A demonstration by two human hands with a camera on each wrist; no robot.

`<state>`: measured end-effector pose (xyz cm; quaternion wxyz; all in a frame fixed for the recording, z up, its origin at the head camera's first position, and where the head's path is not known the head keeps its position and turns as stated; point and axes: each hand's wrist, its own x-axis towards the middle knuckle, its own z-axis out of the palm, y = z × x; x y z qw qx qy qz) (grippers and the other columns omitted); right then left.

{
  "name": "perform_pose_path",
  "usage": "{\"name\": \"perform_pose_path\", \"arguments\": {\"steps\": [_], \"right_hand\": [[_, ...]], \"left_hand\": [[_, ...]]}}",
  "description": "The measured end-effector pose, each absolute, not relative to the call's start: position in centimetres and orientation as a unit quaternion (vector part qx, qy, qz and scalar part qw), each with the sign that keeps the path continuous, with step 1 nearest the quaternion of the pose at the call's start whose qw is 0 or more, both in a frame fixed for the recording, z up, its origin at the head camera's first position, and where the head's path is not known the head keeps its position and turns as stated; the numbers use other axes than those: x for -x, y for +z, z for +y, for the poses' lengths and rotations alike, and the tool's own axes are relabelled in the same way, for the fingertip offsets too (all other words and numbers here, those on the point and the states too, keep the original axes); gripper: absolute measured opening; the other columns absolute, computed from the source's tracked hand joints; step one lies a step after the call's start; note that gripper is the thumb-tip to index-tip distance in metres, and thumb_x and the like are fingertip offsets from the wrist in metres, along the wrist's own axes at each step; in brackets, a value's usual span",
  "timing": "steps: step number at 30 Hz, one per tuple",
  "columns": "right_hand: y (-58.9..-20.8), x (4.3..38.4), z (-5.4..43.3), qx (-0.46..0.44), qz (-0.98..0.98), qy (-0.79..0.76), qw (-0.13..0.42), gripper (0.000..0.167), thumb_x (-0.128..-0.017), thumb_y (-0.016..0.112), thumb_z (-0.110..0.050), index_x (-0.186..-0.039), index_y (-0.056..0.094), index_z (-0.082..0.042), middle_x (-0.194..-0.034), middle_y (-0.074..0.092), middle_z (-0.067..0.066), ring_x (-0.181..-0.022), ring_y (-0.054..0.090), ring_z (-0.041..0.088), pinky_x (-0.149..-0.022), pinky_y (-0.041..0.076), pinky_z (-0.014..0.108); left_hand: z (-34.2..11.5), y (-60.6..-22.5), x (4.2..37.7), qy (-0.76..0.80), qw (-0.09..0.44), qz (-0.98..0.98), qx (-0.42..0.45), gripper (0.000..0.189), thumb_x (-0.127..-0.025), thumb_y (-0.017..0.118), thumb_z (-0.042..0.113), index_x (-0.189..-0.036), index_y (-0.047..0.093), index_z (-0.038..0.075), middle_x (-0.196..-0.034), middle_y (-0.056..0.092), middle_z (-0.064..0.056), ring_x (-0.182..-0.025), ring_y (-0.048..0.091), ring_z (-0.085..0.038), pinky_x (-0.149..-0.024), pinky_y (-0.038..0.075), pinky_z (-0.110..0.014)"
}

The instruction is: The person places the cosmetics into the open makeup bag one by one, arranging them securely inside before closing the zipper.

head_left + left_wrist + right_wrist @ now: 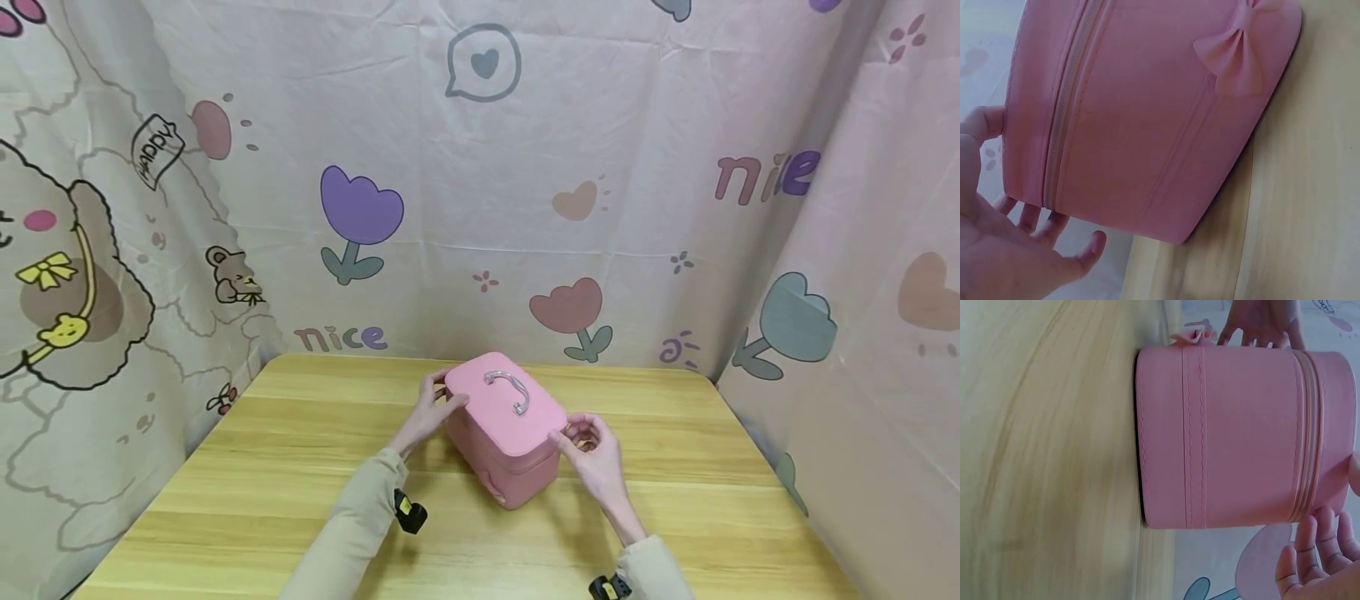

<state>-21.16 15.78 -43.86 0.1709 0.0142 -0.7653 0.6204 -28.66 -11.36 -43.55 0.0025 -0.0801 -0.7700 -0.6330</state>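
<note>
A pink cosmetic case (502, 417) with a silver handle (512, 385) on its lid stands upright at an angle on the wooden table. A zipper (1071, 94) runs round it just under the lid, and a pink bow (1238, 59) decorates its front. My left hand (431, 412) grips the far left corner of the lid, thumb on top and fingers reaching round the side. At the near right corner my right hand (597, 454) holds the lid edge, its thumb on top and its fingertips by the zipper (1310, 434). The zipper looks closed along the visible sides.
The case rests on a light wooden table (285, 467). A patterned cloth (465, 183) hangs behind the table and along both sides. Small black devices, one of them a wrist camera (409, 511), are strapped at both sleeves.
</note>
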Motion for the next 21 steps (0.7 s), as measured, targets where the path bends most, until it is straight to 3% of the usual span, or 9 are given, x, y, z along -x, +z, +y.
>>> {"name": "perform_pose_path", "arguments": {"steps": [10,15,21], "right_hand": [[-44.1,21.2,15.6,-0.008,-0.749,0.628,0.211,0.032,-0.084,0.079,-0.005,-0.112,0.067,0.006,-0.098,0.069,0.018,-0.078,0.064,-0.001,-0.075,0.053,0.012],[-44.0,21.2,15.7,-0.005,-0.754,0.624,0.206,0.032,-0.088,0.077,-0.008,-0.115,0.068,0.005,-0.106,0.07,0.023,-0.083,0.064,-0.004,-0.078,0.052,0.01],[-43.8,21.3,16.0,-0.016,-0.761,0.621,0.189,0.038,-0.09,0.074,-0.012,-0.123,0.065,0.004,-0.121,0.068,0.025,-0.093,0.064,-0.008,-0.083,0.05,0.011]], "left_hand": [[-11.6,-43.4,27.2,-0.617,0.038,-0.784,0.048,0.069,-0.087,0.077,0.026,-0.139,0.037,0.004,-0.143,0.045,-0.022,-0.129,0.048,-0.038,-0.106,0.046,-0.046],[-11.8,-43.3,26.7,-0.588,0.053,-0.807,0.035,0.071,-0.084,0.081,0.033,-0.137,0.042,0.008,-0.139,0.052,-0.018,-0.126,0.054,-0.035,-0.106,0.049,-0.047],[-11.9,-42.9,25.8,-0.56,0.089,-0.822,0.048,0.059,-0.091,0.074,0.03,-0.141,0.053,0.006,-0.131,0.062,-0.02,-0.117,0.062,-0.035,-0.101,0.054,-0.048]]}}
